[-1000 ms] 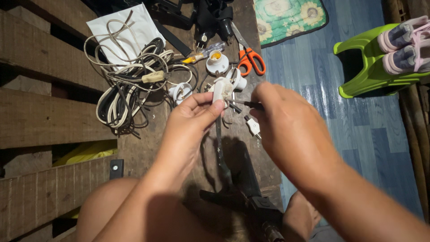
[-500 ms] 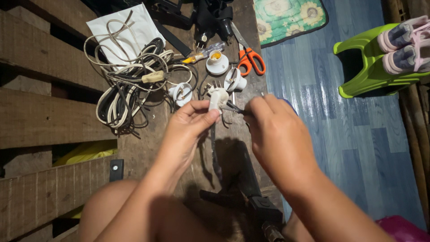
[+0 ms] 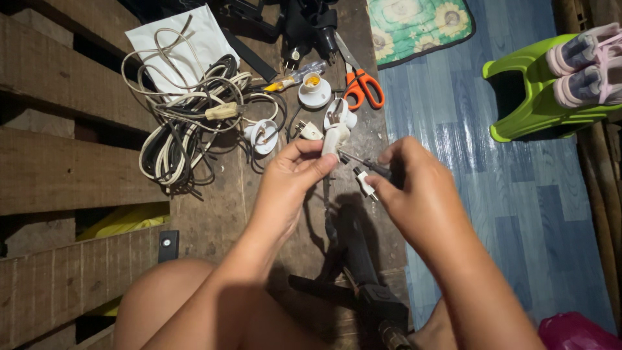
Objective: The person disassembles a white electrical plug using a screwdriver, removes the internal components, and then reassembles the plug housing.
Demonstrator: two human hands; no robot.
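Note:
My left hand [image 3: 290, 178] pinches a small white plug body [image 3: 334, 138] between thumb and fingers, above the wooden floor. My right hand [image 3: 418, 188] grips a dark-handled screwdriver [image 3: 369, 164], with its thin metal tip touching the side of the plug body. A second small white plug piece [image 3: 365, 183] hangs just below the screwdriver, beside my right fingers. Both hands are close together in the middle of the view.
A tangle of white and black cords [image 3: 194, 123] lies at the upper left on white paper [image 3: 184, 39]. Orange-handled scissors [image 3: 361, 81], a white lamp socket [image 3: 313, 91] and white fittings [image 3: 264, 135] lie beyond the hands. A green plastic stool [image 3: 538, 97] holds pink shoes [image 3: 583, 65].
My right hand has shifted a little left and down, bringing the screwdriver tip against the plug. My left hand has kept its hold on the plug almost in place.

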